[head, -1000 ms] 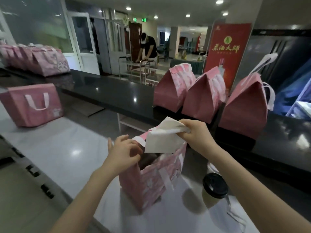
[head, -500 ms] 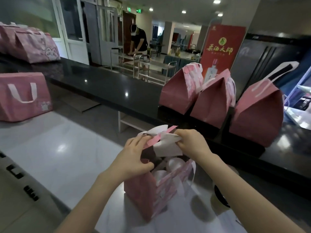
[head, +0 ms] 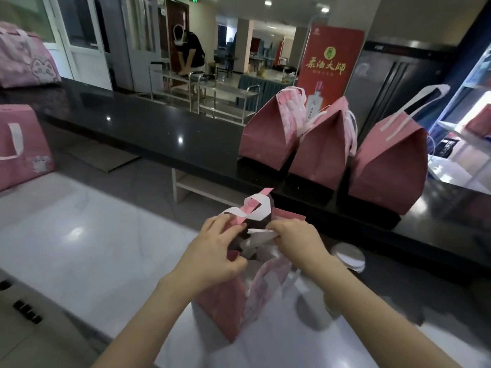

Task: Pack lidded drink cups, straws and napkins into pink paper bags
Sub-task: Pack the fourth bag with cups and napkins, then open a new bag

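Status: napkin insertion under way. The open pink paper bag stands upright on the white counter, directly below the person.

1. The left hand grips the bag's near-left rim. Its fingers are curled over the edge at the base of the white paper handle loop and hold the mouth apart.
2. The right hand pinches the white paper napkin between thumb and fingertips, clamped on its upper edge.

Change: one second ago the napkin was held spread out above the bag's mouth. It now sits lower and narrower, its bottom part inside the mouth between the two walls. The left hand has kept its hold on the rim throughout.

Meaning for the task: the napkin is mostly in but not released. This bag is judged near complete. Pale shapes inside are probably cup lids, though too blurred to confirm.

A round white-lidded object rests on the counter just right of the bag. Three closed pink paper bags stand on the black counter behind.
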A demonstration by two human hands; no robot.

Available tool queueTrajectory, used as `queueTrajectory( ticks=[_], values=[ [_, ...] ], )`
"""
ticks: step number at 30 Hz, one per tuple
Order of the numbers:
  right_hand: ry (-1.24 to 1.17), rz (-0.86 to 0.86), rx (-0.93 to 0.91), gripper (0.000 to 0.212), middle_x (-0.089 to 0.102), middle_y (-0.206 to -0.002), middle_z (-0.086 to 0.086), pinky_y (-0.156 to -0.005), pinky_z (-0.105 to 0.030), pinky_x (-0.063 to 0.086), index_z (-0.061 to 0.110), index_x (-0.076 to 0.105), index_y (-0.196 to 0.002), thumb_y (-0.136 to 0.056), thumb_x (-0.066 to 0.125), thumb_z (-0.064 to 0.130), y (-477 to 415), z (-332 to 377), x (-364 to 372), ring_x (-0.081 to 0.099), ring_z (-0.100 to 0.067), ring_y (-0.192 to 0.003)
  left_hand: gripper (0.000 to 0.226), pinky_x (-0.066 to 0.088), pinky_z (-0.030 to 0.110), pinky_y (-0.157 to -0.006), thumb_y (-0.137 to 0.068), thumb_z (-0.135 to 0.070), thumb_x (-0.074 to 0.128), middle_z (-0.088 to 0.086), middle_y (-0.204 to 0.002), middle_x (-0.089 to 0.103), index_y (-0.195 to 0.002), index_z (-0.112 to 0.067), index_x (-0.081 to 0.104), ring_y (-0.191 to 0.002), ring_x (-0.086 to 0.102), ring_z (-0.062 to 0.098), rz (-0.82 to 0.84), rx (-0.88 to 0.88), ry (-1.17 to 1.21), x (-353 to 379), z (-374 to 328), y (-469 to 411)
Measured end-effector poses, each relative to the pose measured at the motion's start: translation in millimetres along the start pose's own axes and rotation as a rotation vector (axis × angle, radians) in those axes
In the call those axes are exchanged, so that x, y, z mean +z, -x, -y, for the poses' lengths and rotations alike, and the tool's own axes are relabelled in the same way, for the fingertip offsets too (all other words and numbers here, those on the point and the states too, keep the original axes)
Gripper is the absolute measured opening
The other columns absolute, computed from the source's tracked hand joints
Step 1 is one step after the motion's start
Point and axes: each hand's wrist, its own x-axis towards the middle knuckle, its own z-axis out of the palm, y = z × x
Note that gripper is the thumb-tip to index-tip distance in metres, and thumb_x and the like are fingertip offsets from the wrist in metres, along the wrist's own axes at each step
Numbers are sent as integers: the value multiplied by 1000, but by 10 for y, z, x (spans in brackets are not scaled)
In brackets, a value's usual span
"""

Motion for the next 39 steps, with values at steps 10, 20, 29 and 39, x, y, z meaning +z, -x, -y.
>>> queueTrajectory(
  ticks=[10,20,29,39],
  values=[
    [-92,359,-161,45,63,-124,9,-85,-36,49,43,49,-131,-87,53,51,160,6,-46,57,-16,-111,69,30,42,-114,-68,-55,41,-8,-149,40,-131,-33,56,-144,22,18,14,21,-94,-24,5,50],
    [-306,-2,-154,57,62,-117,15,-113,-40,23,28,65,-116,-88,34,66,427,-293,-236,52,-3,-111,39,41,39,-101,-69,-29,71,-7,-112,65,-107,-24,69,-117,53,17,-335,-2,-23,-45,-209,75],
    [-312,-176,-30,30,64,-122,0,-102,-34,38,16,70,-110,-94,56,38,1432,-1220,-356,56,-17,-113,21,51,41,-81,-76,-13,74,-4,-92,66,-96,-16,69,-87,59,15,-318,198,130,602,-1468,-167],
    [-241,75,444,27,60,-122,7,-96,-24,38,24,63,-119,-94,55,29,3594,-3358,-98,52,-12,-113,12,46,27,-79,-78,-19,69,-17,-84,64,-88,-26,67,-85,58,8,167,253,357,2696,-3557,-146]
  ],
)
